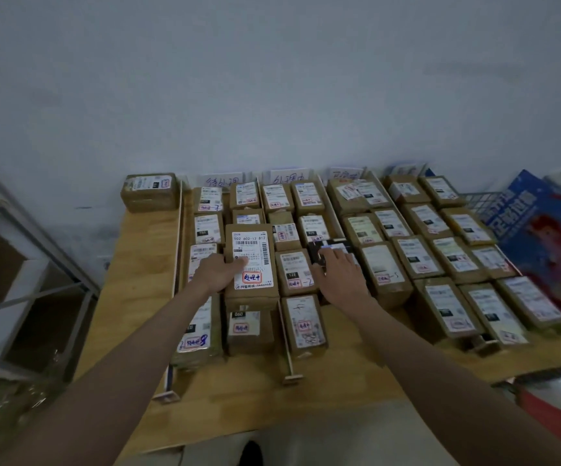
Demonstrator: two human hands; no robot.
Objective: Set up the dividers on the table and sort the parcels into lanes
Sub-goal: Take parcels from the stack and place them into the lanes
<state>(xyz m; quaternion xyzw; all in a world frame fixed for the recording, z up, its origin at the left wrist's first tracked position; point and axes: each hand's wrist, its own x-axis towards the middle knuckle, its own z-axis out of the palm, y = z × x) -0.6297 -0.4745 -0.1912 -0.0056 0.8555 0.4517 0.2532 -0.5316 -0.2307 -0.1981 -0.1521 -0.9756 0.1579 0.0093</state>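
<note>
Dozens of brown parcels lie flat on a wooden table, labels up, their long axes running from the near edge toward the wall. At far left stands a metal shelf. One lone box sits at the table's far left corner, outside the lanes and turned crosswise. Thin upright dividers run the same way as the parcels: one along the left side, another between the second and third near columns, each ending in a small foot at the near edge.

Left hand grips the left edge of a raised parcel, thumb curled onto its label; this parcel sits above the others in the left lane, long axis pointing at the wall. Its label reads "502 602-12 812" over a barcode, with a red-framed stamp near the bottom. Next to it, a parcel shows "128" and a handwritten "-2".

Right hand rests with fingers straight and spread on a dark item in the middle lane. Handwritten paper signs stand against the wall; their characters are too blurred to read surely. At far right leans a blue printed bag.
</note>
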